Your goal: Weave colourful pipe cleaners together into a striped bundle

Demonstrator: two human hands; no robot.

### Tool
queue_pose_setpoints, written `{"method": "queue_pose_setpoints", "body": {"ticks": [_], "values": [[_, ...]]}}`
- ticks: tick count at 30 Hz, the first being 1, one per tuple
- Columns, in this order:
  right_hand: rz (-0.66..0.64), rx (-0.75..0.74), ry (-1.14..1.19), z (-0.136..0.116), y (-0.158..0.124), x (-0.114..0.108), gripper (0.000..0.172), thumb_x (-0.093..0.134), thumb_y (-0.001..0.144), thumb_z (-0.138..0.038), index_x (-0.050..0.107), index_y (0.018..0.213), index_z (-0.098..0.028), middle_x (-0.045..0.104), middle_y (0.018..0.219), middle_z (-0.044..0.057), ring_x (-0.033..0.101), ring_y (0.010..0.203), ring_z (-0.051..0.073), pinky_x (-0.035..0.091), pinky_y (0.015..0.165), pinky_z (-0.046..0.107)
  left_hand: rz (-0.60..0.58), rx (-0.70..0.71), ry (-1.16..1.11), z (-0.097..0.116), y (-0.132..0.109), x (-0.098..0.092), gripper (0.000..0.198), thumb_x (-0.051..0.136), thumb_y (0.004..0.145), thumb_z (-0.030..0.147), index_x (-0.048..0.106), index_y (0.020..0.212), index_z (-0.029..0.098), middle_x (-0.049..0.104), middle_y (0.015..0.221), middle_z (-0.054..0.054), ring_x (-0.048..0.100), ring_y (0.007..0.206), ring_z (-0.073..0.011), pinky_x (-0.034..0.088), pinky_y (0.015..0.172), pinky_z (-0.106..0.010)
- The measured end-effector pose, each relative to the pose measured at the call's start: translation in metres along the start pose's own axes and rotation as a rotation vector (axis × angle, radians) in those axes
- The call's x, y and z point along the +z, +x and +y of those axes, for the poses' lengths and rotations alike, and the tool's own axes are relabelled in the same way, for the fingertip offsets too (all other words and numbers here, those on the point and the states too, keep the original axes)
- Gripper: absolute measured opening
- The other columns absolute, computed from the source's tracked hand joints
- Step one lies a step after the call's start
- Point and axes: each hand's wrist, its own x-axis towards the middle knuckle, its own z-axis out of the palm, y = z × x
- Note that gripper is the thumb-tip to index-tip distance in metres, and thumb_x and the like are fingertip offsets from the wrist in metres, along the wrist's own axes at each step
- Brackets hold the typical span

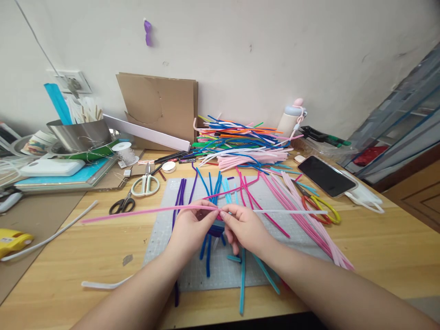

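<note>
My left hand (pixel 190 224) and my right hand (pixel 245 224) meet over the cutting mat (pixel 192 275), thumbs and fingertips pinched close together. Between them is a pink pipe cleaner (pixel 144 211), whose long end sticks out to the left past my left hand. A white pipe cleaner (pixel 292 211) reaches out to the right from behind my right hand; whether it is gripped I cannot tell. Under the fingers sits a dark blue bundled piece (pixel 216 228), partly hidden, with blue pipe cleaners (pixel 208 261) spreading from it. Light blue pipe cleaners (pixel 242 284) lie nearer my body.
Pink pipe cleaners (pixel 295 211) lie on the mat's right side, purple ones (pixel 180 192) on its left. Red-and-yellow scissors (pixel 321 208) and a phone (pixel 326 175) are at right. White scissors (pixel 145 183) and black scissors (pixel 122 205) lie left. A colourful pipe-cleaner pile (pixel 240 142) stands behind.
</note>
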Motion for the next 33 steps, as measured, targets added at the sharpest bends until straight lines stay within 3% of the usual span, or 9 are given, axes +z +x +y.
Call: {"method": "queue_pose_setpoints", "body": {"ticks": [6,13,18,28,33], "values": [[-0.018,0.009,0.013,0.0005,0.0004,-0.0005,0.028,0.044,0.084,-0.045,0.052,0.086,-0.019,0.051,0.041,-0.009,0.047,0.026,0.008,0.028,0.026,0.014,0.005,-0.05,0.018,-0.0037,0.0011,-0.001,0.012,0.067,0.069,0.025,0.068,0.074,0.015,0.068,0.07,-0.004,0.061,0.068,-0.0161,0.044,0.065,-0.025],[-0.059,0.048,0.061,0.0018,0.0018,0.0001,0.03,0.046,0.083,-0.048,0.051,0.086,-0.018,0.052,0.042,-0.009,0.048,0.026,0.008,0.027,0.027,0.014,-0.135,-0.265,-0.318,0.0007,0.0017,-0.0044,0.012,0.071,0.065,0.022,0.067,0.073,0.014,0.066,0.07,-0.003,0.058,0.067,-0.0123,0.041,0.067,-0.024],[-0.076,0.052,0.082,0.0009,0.002,0.0009,0.032,0.046,0.082,-0.048,0.052,0.09,-0.018,0.053,0.041,-0.008,0.049,0.026,0.008,0.024,0.026,0.014,-0.149,-0.339,-0.41,0.0011,0.001,-0.0068,0.018,0.074,0.062,0.022,0.065,0.076,0.014,0.066,0.07,-0.003,0.059,0.063,-0.0131,0.042,0.063,-0.025],[-0.104,0.042,0.157,-0.0003,0.001,0.0014,0.034,0.049,0.081,-0.047,0.053,0.095,-0.016,0.052,0.042,-0.008,0.049,0.027,0.009,0.023,0.026,0.013,-0.226,-0.404,-0.434,0.0033,0.0001,-0.0066,0.016,0.073,0.063,0.024,0.066,0.075,0.016,0.065,0.073,-0.004,0.059,0.068,-0.014,0.042,0.064,-0.024],[-0.073,0.024,0.16,-0.004,-0.0009,0.0009,0.032,0.048,0.082,-0.047,0.055,0.091,-0.017,0.052,0.041,-0.008,0.048,0.027,0.008,0.023,0.026,0.014,-0.076,-0.245,-0.346,0.0063,-0.0001,-0.0043,0.021,0.074,0.063,0.024,0.067,0.081,0.017,0.066,0.075,-0.002,0.059,0.071,-0.0136,0.043,0.069,-0.024]]}}
